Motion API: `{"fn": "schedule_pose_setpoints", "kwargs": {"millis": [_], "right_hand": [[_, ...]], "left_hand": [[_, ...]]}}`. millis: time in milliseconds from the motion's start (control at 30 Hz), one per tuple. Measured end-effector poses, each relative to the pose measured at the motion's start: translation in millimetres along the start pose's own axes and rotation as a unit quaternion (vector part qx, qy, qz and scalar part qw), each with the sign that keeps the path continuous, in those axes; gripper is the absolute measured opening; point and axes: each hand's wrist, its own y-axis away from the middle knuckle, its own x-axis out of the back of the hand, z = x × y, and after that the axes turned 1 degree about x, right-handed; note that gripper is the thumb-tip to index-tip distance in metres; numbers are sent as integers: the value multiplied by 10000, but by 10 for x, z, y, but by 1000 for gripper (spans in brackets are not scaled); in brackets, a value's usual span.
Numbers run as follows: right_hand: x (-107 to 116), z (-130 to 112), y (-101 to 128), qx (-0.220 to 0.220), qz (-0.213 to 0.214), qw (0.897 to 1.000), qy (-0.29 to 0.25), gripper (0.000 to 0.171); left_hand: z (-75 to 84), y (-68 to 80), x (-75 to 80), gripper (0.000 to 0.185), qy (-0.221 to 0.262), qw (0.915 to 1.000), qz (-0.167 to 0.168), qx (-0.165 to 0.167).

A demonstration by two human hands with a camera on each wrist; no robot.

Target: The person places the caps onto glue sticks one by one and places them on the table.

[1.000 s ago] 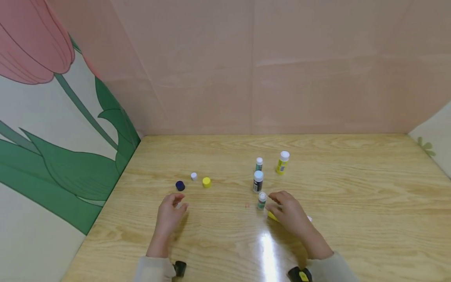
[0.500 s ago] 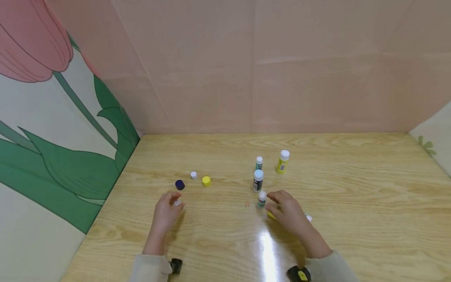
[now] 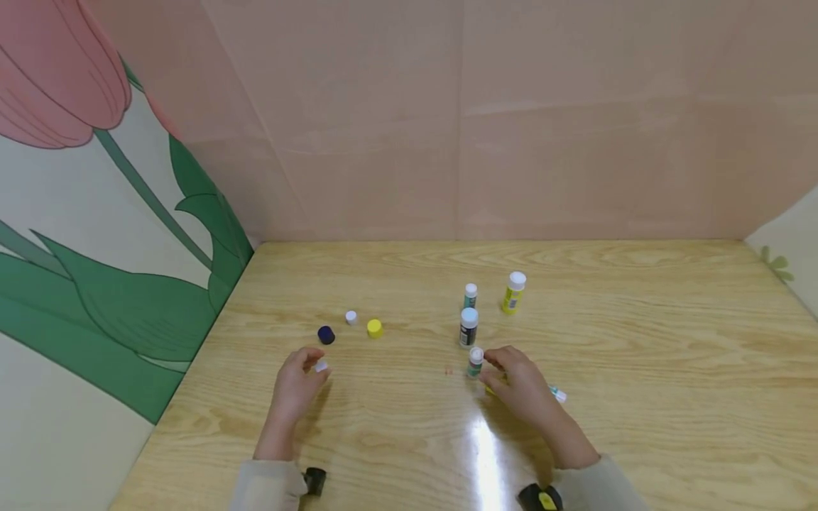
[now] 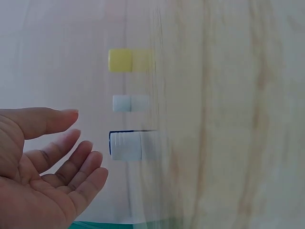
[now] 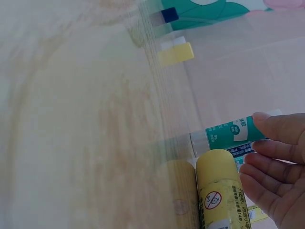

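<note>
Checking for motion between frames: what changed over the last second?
Little. The left hand drew slightly back toward the person, with a small white cap at its fingertips; whether it has a grip on it is unclear. The right hand edged back a little too, uncovering more of a lying green-labelled tube. The blue cap, yellow cap and standing bottles stayed put.

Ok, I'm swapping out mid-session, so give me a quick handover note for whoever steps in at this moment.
Left hand: open, palm up, a small white cap at its fingertips.
Right hand: fingers reach to the near teal glue stick, uncapped; a yellow glue stick lies under the palm.
Three capped sticks stand behind.
Blue cap, white cap and yellow cap sit loose, left.
Done: three capped. Left: probably the rest.
</note>
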Motion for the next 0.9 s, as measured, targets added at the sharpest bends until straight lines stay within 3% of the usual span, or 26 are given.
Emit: {"fn": "schedule_pose_setpoints", "kwargs": {"millis": [200,900], "right_hand": [[-12,2,-4,-56,-29,10000,-38,27],[-44,-3,-28,-144,-19,9999,-89,26]], "left_hand": [[3,-9,14,28,-102,9998,-138,142],[-40,-51,14,29,-300,9991,-291,43]]}}
